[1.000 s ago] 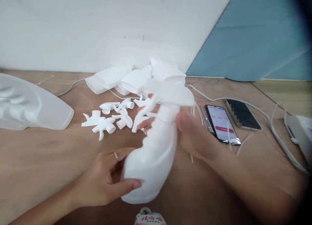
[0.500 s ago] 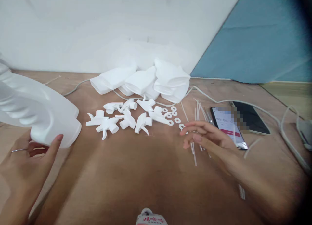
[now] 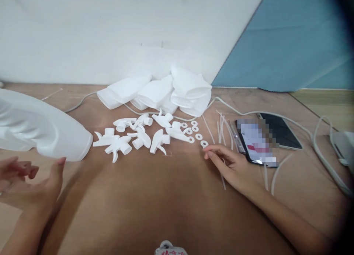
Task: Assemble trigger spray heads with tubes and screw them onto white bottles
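Observation:
A large white plastic bottle (image 3: 55,129) lies on its side at the left. Just below it my left hand (image 3: 33,181) is open and apart from it, palm up with the fingers partly curled and the thumb raised. On the right, my right hand (image 3: 229,166) has thumb and forefinger pinched together at the edge of the nearest flat white ring washer (image 3: 204,143). Several more washers (image 3: 198,136) lie just beyond its fingertips. Left of these, white trigger spray heads (image 3: 141,138) are spread in a loose group. Thin clear tubes (image 3: 220,129) lie behind and partly under my right hand.
Several white bottles (image 3: 157,93) are piled against the pale wall. A grey cable (image 3: 249,113) runs across the table. Two phones (image 3: 279,131) lie at the right, close to my right forearm. A small printed container (image 3: 170,249) shows at the bottom edge.
My left hand has let go of the bottle, which now rests on the table. My right hand has lowered to the nearest washer and its fingers have closed together.

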Demonstrator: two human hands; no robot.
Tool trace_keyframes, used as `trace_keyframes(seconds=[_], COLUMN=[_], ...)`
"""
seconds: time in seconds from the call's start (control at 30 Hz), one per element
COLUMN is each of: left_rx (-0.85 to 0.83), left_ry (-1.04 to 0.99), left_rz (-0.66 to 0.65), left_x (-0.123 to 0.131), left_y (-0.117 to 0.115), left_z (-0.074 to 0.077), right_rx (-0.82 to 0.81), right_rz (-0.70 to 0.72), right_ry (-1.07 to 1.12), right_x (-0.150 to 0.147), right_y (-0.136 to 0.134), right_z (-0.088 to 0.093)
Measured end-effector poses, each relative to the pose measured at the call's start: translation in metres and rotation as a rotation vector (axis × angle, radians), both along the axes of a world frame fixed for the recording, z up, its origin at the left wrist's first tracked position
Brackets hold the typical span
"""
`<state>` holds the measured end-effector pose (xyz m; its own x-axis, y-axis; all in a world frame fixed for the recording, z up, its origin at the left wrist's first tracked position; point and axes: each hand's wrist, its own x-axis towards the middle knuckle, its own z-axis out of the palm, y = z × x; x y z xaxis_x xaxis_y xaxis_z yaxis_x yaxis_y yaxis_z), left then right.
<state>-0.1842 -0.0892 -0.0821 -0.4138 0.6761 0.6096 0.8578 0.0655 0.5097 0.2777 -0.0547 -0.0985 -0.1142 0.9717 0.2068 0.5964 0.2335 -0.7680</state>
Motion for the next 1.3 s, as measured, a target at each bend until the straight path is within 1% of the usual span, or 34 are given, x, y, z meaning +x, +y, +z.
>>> trace_keyframes(seconds=[0.03,0.07,0.1,0.13,0.17,0.2,0.23,0.27,0.33,0.4,0.5,0.57,0.7,0.83,0.9,0.97,1.03,1.1,1.2,1.23,1.3], left_rx=[0.071,0.144,0.211,0.259,0.265,0.248,0.189,0.125,0.019,-0.05,-0.104,-0.12,-0.09,-0.001,0.064,0.092,0.063,0.017,0.009,0.01,-0.013], left_ry=[0.127,0.28,0.434,0.565,0.671,0.733,0.772,0.778,0.713,0.618,0.557,0.54,0.535,0.567,0.522,0.426,0.347,0.336,0.345,0.335,0.32], left_rz=[-0.004,-0.063,-0.168,-0.307,-0.453,-0.542,-0.602,-0.636,-0.683,-0.678,-0.645,-0.658,-0.699,-0.717,-0.718,-0.744,-0.821,-0.95,-1.162,-1.21,-1.265], left_x=[-0.001,0.0,0.004,0.009,0.016,0.026,0.035,0.045,0.062,0.071,0.073,0.07,0.064,0.06,0.061,0.064,0.072,0.085,0.112,0.123,0.144], left_y=[-0.002,-0.004,-0.004,-0.003,-0.002,0.0,0.003,0.006,0.012,0.017,0.022,0.024,0.024,0.017,0.011,0.006,0.003,0.003,0.009,0.013,0.021], left_z=[-0.002,-0.004,-0.007,-0.009,-0.012,-0.014,-0.016,-0.017,-0.017,-0.017,-0.018,-0.02,-0.023,-0.02,-0.018,-0.017,-0.018,-0.018,-0.018,-0.018,-0.016], right_rx=[0.092,0.191,0.286,0.366,0.428,0.47,0.494,0.504,0.505,0.499,0.481,0.476,0.496,0.505,0.498,0.491,0.485,0.47,0.415,0.391,0.351], right_rz=[0.014,0.038,0.06,0.078,0.08,0.065,0.036,0.001,-0.058,-0.081,-0.082,-0.068,0.013,0.084,0.096,0.094,0.1,0.119,0.154,0.159,0.167], right_ry=[-0.086,-0.164,-0.242,-0.324,-0.407,-0.487,-0.563,-0.629,-0.711,-0.734,-0.737,-0.735,-0.664,-0.595,-0.557,-0.513,-0.459,-0.39,-0.256,-0.208,-0.119], right_x=[0.0,0.0,0.0,0.0,0.0,0.0,0.0,0.0,0.001,0.002,0.003,0.003,0.002,0.001,-0.001,-0.004,-0.007,-0.012,-0.022,-0.026,-0.034], right_y=[0.002,0.005,0.007,0.01,0.012,0.014,0.015,0.015,0.013,0.01,0.008,0.009,0.011,0.011,0.01,0.009,0.006,0.002,-0.007,-0.01,-0.016], right_z=[-0.001,-0.001,-0.002,-0.002,-0.002,-0.003,-0.003,-0.004,-0.004,-0.004,-0.004,-0.005,-0.009,-0.009,-0.006,-0.003,0.001,0.004,0.009,0.01,0.013])
